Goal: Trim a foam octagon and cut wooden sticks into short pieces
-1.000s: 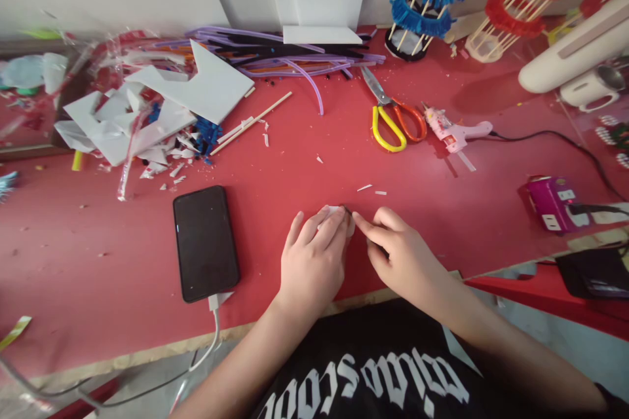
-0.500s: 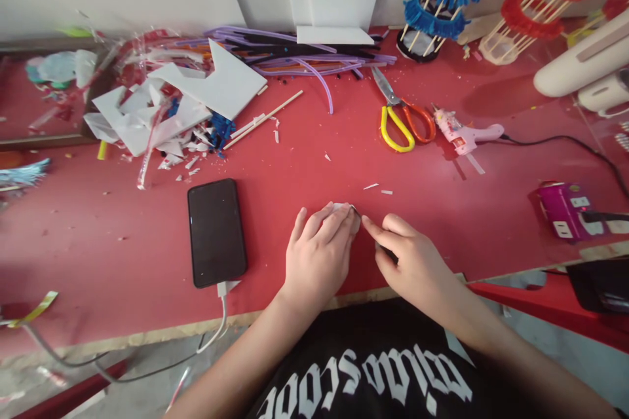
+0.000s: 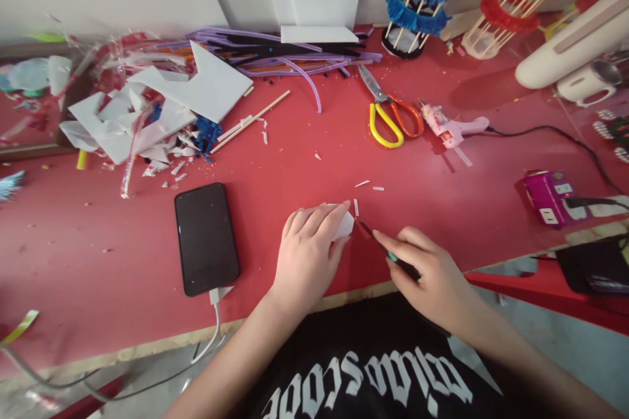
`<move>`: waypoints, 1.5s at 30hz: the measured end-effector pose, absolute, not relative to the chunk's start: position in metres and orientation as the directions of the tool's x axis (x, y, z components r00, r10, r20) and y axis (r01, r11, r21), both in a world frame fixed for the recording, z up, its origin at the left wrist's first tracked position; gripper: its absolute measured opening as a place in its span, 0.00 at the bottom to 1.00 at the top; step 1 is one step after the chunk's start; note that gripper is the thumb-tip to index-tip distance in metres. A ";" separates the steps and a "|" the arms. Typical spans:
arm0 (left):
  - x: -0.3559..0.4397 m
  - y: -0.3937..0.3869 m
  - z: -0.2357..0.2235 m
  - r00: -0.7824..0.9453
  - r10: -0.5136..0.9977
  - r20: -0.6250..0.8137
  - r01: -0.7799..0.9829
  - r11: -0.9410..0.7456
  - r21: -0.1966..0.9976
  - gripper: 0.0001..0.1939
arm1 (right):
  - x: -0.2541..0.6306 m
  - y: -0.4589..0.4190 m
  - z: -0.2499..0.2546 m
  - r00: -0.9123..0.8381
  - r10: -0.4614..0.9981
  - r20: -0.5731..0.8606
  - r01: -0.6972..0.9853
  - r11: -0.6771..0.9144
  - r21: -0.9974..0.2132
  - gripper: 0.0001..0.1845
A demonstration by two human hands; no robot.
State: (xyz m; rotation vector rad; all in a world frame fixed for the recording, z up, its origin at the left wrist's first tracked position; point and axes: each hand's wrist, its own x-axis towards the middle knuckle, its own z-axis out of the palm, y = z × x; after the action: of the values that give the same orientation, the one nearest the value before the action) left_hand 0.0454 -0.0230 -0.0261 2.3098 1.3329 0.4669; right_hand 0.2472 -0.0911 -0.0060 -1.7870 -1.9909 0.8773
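Observation:
My left hand (image 3: pixel 305 254) presses a small piece of white foam board (image 3: pixel 345 227) onto the red table, fingers over its top and thumb at its near side. Most of the piece is hidden under the fingers; a cut corner shows at the right. In my right hand (image 3: pixel 430 270) is a black craft knife (image 3: pixel 405 267) with a green slider, the forefinger stretched along it. Its blade points up and left, just apart from the board. A thin white offcut (image 3: pixel 356 207) lies beside the board's right edge, with two more slivers beyond.
A black phone (image 3: pixel 207 239) on a white cable lies left of my hands. Scissors (image 3: pixel 386 111) and a pink glue gun (image 3: pixel 449 126) are farther back. White board scraps (image 3: pixel 216 88), pipe cleaners (image 3: pixel 265 55) and blue and red lantern-like models (image 3: pixel 417 10) line the back. A purple power socket (image 3: pixel 555 196) stands right.
The craft knife has moved off the board's edge, toward me and to the right. A new white strip lies loose beside the board. My left hand still presses the board.

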 end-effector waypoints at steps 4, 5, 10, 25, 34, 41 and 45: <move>0.038 -0.023 -0.024 0.460 0.876 0.144 0.667 -0.449 0.594 0.39 | 0.255 -0.081 -0.008 0.019 0.998 -0.060 0.756 -0.053 -0.652 0.21; 0.036 -0.023 -0.025 0.439 0.884 0.162 0.673 -0.443 0.593 0.42 | 0.258 -0.077 -0.008 0.051 0.998 -0.046 0.759 -0.069 -0.647 0.18; 0.031 -0.030 -0.031 0.348 0.923 0.166 0.772 -0.382 0.508 0.53 | 0.282 -0.054 -0.014 0.131 0.991 0.040 0.842 -0.090 -0.532 0.14; 0.025 -0.035 -0.035 0.505 0.858 0.096 0.677 -0.463 0.573 0.32 | 0.244 0.018 -0.028 -0.040 0.906 -0.421 0.276 -0.395 -0.876 0.09; 0.027 -0.013 -0.008 0.632 0.772 0.062 0.705 -0.607 0.366 0.24 | 0.226 0.062 -0.025 -0.075 0.920 -0.386 -0.070 -0.391 -0.918 0.08; 0.052 0.057 -0.018 0.721 0.692 -0.015 0.661 -0.682 0.314 0.34 | 0.277 0.049 -0.016 0.076 0.922 -0.379 -0.251 -0.350 -0.902 0.08; 0.069 0.084 -0.036 0.818 0.569 -0.087 0.559 -0.750 0.354 0.42 | 0.291 0.033 -0.021 0.116 0.903 -0.414 -0.277 -0.371 -0.886 0.10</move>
State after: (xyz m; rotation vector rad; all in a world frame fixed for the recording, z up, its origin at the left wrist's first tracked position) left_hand 0.0694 0.0842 -0.0358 2.6356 0.8491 0.0374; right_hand 0.2914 0.0326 -0.0207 -1.3751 -0.6723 1.4695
